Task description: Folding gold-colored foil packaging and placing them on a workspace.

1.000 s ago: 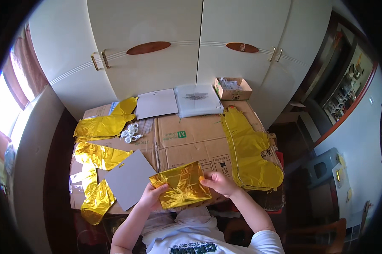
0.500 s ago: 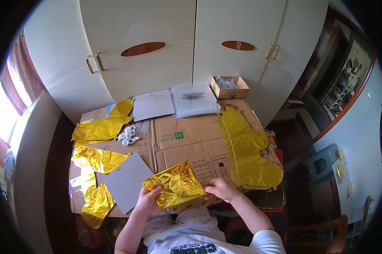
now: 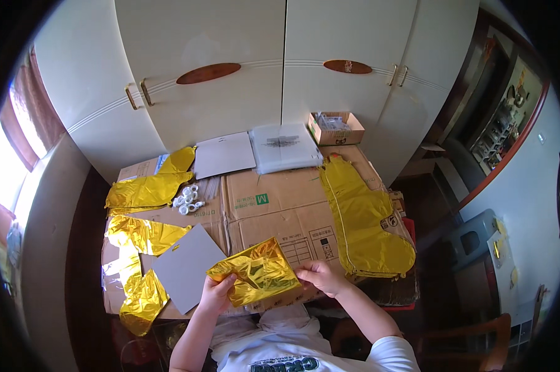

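Observation:
A gold foil balloon [image 3: 255,271], flat and folded into a crinkled rectangle, is held up in front of me over the near edge of the table. My left hand [image 3: 216,294] grips its lower left side, the thumb lying on top. At its right edge my right hand [image 3: 322,277] pinches the foil between thumb and fingers. Beside my left hand lies a grey card [image 3: 189,268] with a small slot. Another flat gold foil balloon [image 3: 145,294] spreads out left of that card, partly beneath it.
Cardboard [image 3: 261,214] covers the table. A large stack of flat gold foil balloons [image 3: 366,226] lies at right, more gold foil [image 3: 146,191] at far left. White tape rolls [image 3: 185,199], grey cards [image 3: 224,155], clear plastic bags [image 3: 285,158] and a small carton [image 3: 348,133] stand toward the cabinet.
The folded foil has tilted slightly and its surface creases have shifted. Both hands keep their grip, the right one having moved a touch to the left.

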`<action>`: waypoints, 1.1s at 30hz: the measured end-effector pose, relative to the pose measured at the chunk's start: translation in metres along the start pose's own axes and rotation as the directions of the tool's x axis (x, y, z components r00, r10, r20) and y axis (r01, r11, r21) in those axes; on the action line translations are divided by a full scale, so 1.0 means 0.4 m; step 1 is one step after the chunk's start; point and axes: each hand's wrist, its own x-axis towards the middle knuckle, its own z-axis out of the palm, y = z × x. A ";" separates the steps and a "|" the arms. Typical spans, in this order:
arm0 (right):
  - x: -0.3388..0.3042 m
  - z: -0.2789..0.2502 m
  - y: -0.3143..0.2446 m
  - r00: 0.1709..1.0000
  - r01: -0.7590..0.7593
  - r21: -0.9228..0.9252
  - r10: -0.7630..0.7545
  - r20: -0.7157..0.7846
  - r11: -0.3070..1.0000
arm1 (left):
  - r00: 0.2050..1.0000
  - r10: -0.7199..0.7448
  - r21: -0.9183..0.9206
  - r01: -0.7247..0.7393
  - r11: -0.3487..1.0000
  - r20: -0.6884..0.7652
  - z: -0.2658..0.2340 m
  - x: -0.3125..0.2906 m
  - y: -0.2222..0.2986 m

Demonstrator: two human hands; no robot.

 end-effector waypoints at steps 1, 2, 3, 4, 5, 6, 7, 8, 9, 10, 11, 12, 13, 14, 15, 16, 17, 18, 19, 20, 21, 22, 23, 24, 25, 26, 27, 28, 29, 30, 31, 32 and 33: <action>0.001 -0.002 -0.004 0.999 0.015 -0.010 -0.014 0.032 1.000 | 1.000 -0.002 0.003 0.002 1.000 -0.007 0.002 0.000 0.001; 0.000 -0.001 -0.009 1.000 0.001 -0.031 0.000 0.011 1.000 | 1.000 0.002 0.001 -0.002 1.000 -0.015 0.007 -0.002 0.002; -0.003 0.008 -0.019 1.000 -0.014 -0.053 0.014 -0.009 0.999 | 1.000 0.006 -0.001 -0.006 1.000 -0.023 0.017 -0.005 0.006; -0.004 0.015 -0.024 0.999 -0.030 -0.073 0.028 -0.030 0.997 | 0.999 0.010 -0.003 -0.011 1.000 -0.032 0.022 -0.007 0.008; -0.002 0.019 -0.022 0.999 -0.018 -0.075 0.015 -0.047 0.997 | 1.000 0.010 0.002 -0.010 1.000 -0.015 0.014 -0.006 0.005; -0.001 0.023 -0.021 0.998 -0.005 -0.076 0.000 -0.064 0.997 | 1.000 0.011 0.008 -0.011 1.000 0.001 0.003 -0.005 0.004; -0.001 0.027 -0.020 0.997 0.008 -0.078 -0.014 -0.080 0.997 | 1.000 0.012 0.013 -0.012 1.000 0.017 -0.004 -0.004 0.003; 0.002 0.029 -0.014 0.995 0.047 -0.073 -0.053 -0.081 0.996 | 1.000 0.022 0.019 -0.023 1.000 0.015 -0.007 -0.005 0.001; 0.006 0.028 -0.003 0.992 0.085 -0.069 -0.091 -0.084 0.994 | 0.999 0.031 0.025 -0.032 0.999 0.015 -0.002 -0.005 0.001; 0.009 0.027 0.006 0.988 0.123 -0.065 -0.129 -0.086 0.990 | 0.999 0.040 0.030 -0.041 0.999 0.015 0.005 -0.005 0.003; 0.012 0.026 0.014 0.985 0.143 -0.059 -0.147 -0.085 0.988 | 0.999 0.041 0.013 -0.041 0.999 -0.002 0.016 -0.008 0.005; 0.016 0.026 0.021 0.983 0.161 -0.052 -0.165 -0.082 0.986 | 0.999 0.041 -0.005 -0.041 0.999 -0.021 0.046 -0.015 0.018; 0.017 0.026 0.025 0.980 0.179 -0.046 -0.182 -0.080 0.983 | 0.998 0.041 -0.022 -0.042 0.999 -0.039 0.061 -0.018 0.025; 0.014 0.025 0.027 0.977 0.196 0.013 -0.194 -0.090 0.981 | 0.998 0.047 -0.010 -0.047 0.999 -0.042 0.060 -0.016 0.024; 0.011 0.028 0.024 0.974 0.212 0.072 -0.204 -0.097 0.975 | 0.997 0.055 0.001 -0.055 0.998 -0.048 0.058 -0.016 0.022; 0.008 0.032 0.020 0.971 0.227 0.131 -0.214 -0.106 0.965 | 0.997 0.063 0.013 -0.062 0.998 -0.054 0.054 -0.014 0.019; 0.004 0.038 0.013 0.970 0.224 0.107 -0.210 -0.125 0.969 | 0.997 0.064 0.018 -0.063 0.998 -0.043 0.044 -0.011 0.014; -0.001 0.051 0.000 0.968 0.220 0.085 -0.206 -0.144 0.972 | 0.997 0.065 0.024 -0.064 0.998 -0.034 0.028 -0.009 0.010; -0.003 0.057 -0.006 0.966 0.215 0.063 -0.203 -0.162 0.975 | 0.997 0.066 0.030 -0.066 0.997 -0.024 0.018 -0.007 0.007; -0.004 0.052 -0.003 0.968 0.199 -0.002 -0.197 -0.157 0.980 | 0.998 0.062 0.028 -0.062 0.998 -0.030 0.011 -0.005 0.002; -0.007 0.042 0.000 0.970 0.182 -0.069 -0.190 -0.154 0.981 | 0.998 0.058 0.023 -0.057 0.998 -0.035 0.008 -0.003 -0.001; -0.009 0.037 0.002 0.971 0.164 -0.135 -0.183 -0.150 0.977 | 0.998 0.053 0.019 -0.052 0.998 -0.040 0.006 -0.003 -0.003; -0.010 0.039 0.004 0.966 0.181 -0.153 -0.205 -0.156 0.971 | 0.998 0.055 0.021 -0.054 0.998 -0.037 0.006 -0.003 -0.004; -0.010 0.044 0.005 0.960 0.198 -0.171 -0.226 -0.163 0.965 | 0.998 0.056 0.024 -0.055 0.998 -0.034 0.010 -0.002 -0.004; -0.011 0.046 0.006 0.954 0.215 -0.188 -0.247 -0.168 0.958 | 0.998 0.058 0.027 -0.057 0.998 -0.031 0.016 -0.002 -0.002; -0.009 0.042 0.012 0.953 0.211 -0.207 -0.248 -0.176 0.955 | 0.998 0.049 0.008 -0.049 0.999 -0.032 0.026 -0.005 -0.002; -0.003 0.037 0.018 0.951 0.207 -0.228 -0.251 -0.181 0.951 | 0.998 0.043 -0.012 -0.044 0.999 -0.034 0.051 -0.015 0.010; 0.002 0.034 0.021 0.949 0.204 -0.249 -0.253 -0.186 0.947 | 0.999 0.037 -0.032 -0.038 0.999 -0.036 0.063 -0.021 0.016; 0.004 0.033 0.024 0.943 0.234 -0.198 -0.272 -0.194 0.952 | 0.999 0.032 -0.035 -0.033 0.999 -0.022 0.040 -0.015 -0.003; 0.010 0.039 0.019 0.937 0.263 -0.145 -0.289 -0.196 0.954 | 0.999 0.031 -0.037 -0.031 0.999 -0.014 -0.003 -0.006 -0.034; 0.013 0.040 0.016 0.929 0.293 -0.093 -0.306 -0.207 0.952 | 1.000 0.025 -0.038 -0.025 0.999 0.001 -0.008 -0.001 -0.038; 0.014 0.038 0.014 0.932 0.279 -0.120 -0.299 -0.205 0.953 | 1.000 0.011 -0.064 -0.011 0.998 0.000 -0.009 -0.002 -0.044; 0.015 0.033 0.011 0.935 0.265 -0.149 -0.292 -0.202 0.953 | 1.000 -0.001 -0.092 0.000 0.996 -0.002 0.021 -0.009 -0.030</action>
